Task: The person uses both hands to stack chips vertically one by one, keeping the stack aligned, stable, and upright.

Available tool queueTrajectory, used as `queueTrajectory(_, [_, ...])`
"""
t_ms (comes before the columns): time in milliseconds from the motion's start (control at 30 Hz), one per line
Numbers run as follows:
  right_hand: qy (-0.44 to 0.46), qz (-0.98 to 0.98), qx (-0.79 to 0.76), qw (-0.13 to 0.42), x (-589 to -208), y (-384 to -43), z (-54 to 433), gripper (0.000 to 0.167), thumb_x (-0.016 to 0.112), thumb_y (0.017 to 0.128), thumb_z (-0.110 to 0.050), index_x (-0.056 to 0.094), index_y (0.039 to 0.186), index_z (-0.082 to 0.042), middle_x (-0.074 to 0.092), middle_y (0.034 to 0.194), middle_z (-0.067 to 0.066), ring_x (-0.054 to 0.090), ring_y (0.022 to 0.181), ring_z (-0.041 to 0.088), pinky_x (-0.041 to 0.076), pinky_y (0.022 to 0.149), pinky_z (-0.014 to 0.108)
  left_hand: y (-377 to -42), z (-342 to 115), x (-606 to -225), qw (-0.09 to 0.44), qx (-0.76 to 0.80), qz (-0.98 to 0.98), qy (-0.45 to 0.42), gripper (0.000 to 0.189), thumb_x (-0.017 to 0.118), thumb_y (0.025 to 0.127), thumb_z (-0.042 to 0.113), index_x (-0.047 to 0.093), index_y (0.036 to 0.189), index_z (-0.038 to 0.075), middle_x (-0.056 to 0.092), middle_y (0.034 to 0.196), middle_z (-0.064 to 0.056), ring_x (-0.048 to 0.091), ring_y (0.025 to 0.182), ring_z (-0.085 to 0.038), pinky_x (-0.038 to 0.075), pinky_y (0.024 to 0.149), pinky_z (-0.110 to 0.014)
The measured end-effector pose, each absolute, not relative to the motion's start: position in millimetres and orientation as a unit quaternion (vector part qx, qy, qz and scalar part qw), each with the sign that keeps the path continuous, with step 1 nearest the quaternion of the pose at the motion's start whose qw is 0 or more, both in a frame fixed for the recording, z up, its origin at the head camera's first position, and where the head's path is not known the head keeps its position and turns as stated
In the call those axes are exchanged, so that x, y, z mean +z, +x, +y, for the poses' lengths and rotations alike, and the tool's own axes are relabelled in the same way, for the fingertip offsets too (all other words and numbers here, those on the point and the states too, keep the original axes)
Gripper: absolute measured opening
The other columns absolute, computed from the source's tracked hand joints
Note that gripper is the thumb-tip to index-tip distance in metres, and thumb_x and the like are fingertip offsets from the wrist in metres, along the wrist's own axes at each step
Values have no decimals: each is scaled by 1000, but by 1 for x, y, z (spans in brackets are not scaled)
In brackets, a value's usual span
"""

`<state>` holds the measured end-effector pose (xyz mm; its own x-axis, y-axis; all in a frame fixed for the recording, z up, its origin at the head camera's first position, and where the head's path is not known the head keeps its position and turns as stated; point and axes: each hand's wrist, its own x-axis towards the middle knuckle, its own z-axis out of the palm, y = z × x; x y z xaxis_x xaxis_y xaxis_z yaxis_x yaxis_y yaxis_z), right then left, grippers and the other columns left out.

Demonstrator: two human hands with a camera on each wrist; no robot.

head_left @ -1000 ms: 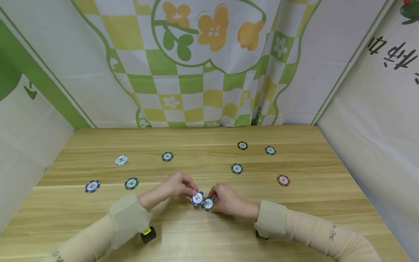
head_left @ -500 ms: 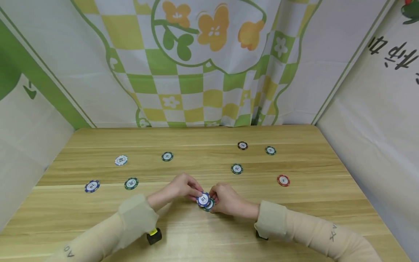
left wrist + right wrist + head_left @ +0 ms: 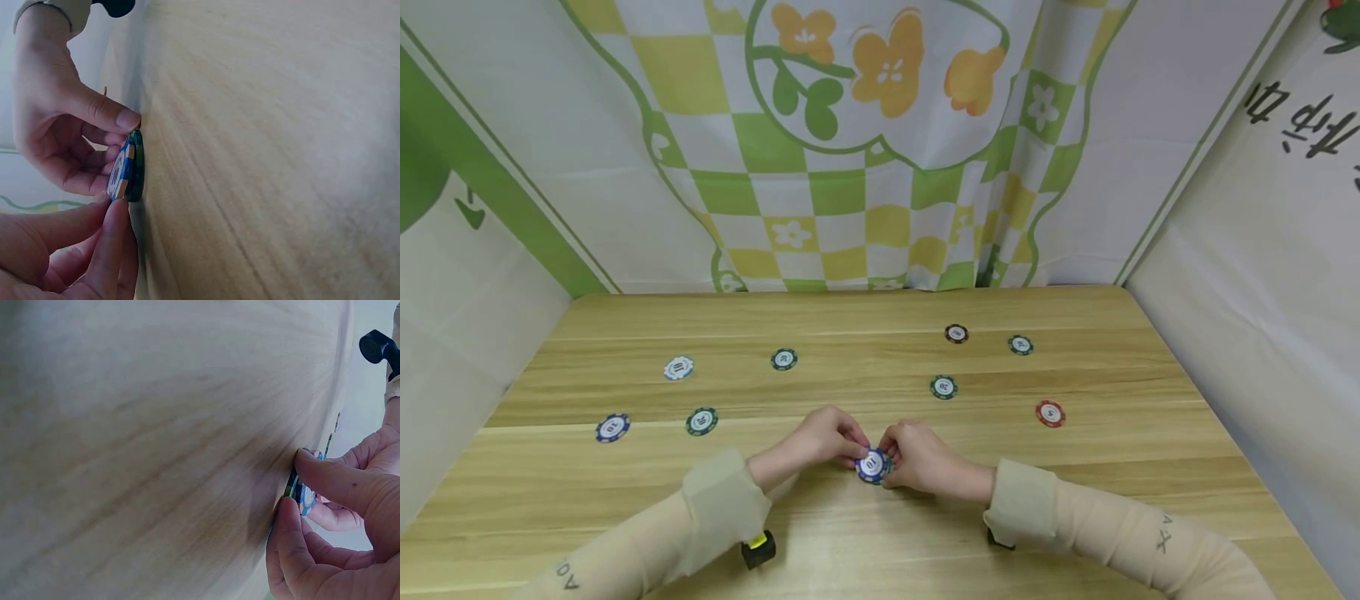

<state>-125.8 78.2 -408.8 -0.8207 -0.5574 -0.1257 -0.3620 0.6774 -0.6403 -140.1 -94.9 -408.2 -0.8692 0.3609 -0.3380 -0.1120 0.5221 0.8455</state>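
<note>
At the front middle of the table, my left hand [image 3: 820, 437] pinches the near rim of a blue poker chip [image 3: 871, 465] marked 10 between thumb and fingers. Directly beneath it lies a green poker chip [image 3: 139, 165], mostly covered by the blue one in the head view. My right hand [image 3: 925, 458] holds the green chip by its edge, thumb on one side and fingertips on the other, as the right wrist view shows. Seen edge-on in the left wrist view, the two chips overlap as a small stack, close to the tabletop.
On the left of the wooden table [image 3: 865, 550] lie a white chip [image 3: 678, 367], a blue chip [image 3: 613, 427] and two green chips [image 3: 702, 421]. To the right are a dark chip [image 3: 957, 333], a red chip [image 3: 1050, 413] and two green ones [image 3: 943, 387]. A patterned curtain [image 3: 835, 192] hangs behind.
My left hand has moved right and slightly nearer, bringing the blue chip from beside the green chip to on top of it. The right hand stays in place.
</note>
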Motion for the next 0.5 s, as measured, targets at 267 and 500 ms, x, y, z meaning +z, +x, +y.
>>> queueTrajectory(267, [-262,902,-308,149,-408,-125,79,31,80,62,-4,62,87,-1,53,75,0,50,68,9,42,59,16,-135,-92,-406,221,434,868,101,14,74,69,-2,67,80,-3,64,72,-5,58,64,-10,50,59,-23])
queueTrajectory(500, [-263,901,-312,148,-407,-125,79,31,80,62,-3,62,87,0,54,76,1,50,68,10,43,59,17,-125,-88,-401,165,344,903,197,32,83,57,4,62,81,-1,61,73,-4,56,67,-13,47,61,-22])
